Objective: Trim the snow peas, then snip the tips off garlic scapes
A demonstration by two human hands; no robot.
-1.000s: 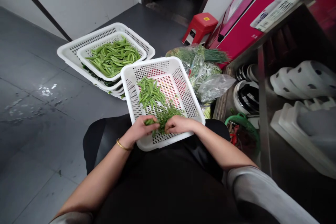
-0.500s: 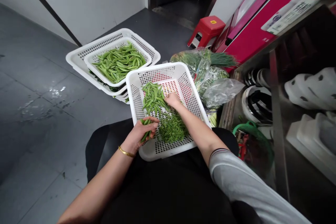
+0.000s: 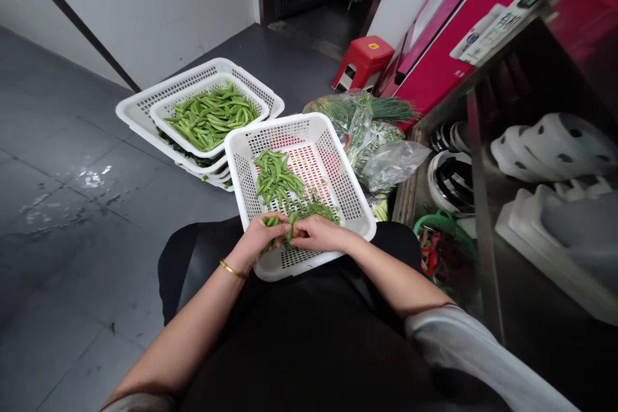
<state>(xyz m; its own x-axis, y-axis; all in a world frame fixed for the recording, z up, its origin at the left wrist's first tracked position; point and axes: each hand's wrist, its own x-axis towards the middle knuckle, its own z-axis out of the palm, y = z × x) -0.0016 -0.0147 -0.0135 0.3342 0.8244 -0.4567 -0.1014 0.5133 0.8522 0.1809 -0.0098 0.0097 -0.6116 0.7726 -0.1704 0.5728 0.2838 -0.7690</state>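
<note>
A white perforated basket (image 3: 355, 203) rests on my lap. In it lie a pile of green pea pods (image 3: 276, 177) toward the far left and a heap of thin green trimmings (image 3: 316, 208) nearer me, partly covered by my right hand. My left hand (image 3: 263, 234), with a gold bracelet at the wrist, is closed around several pea pods. Fingers to fingers with it, my right hand (image 3: 316, 232) pinches a pea pod (image 3: 291, 226) over the basket's near side. Its fingertips are partly hidden.
Stacked white baskets (image 3: 135, 106) stand on the floor ahead to the left, the top one full of pea pods (image 3: 212, 116). Bagged greens (image 3: 381, 141) lie to the right, near a red stool (image 3: 364, 61). A green basket (image 3: 449, 225) and a metal shelf with white containers (image 3: 555, 148) are farther right.
My right hand has come back from the pod pile to meet my left hand, now with a pea pod in its fingers. The view has shifted slightly to the right.
</note>
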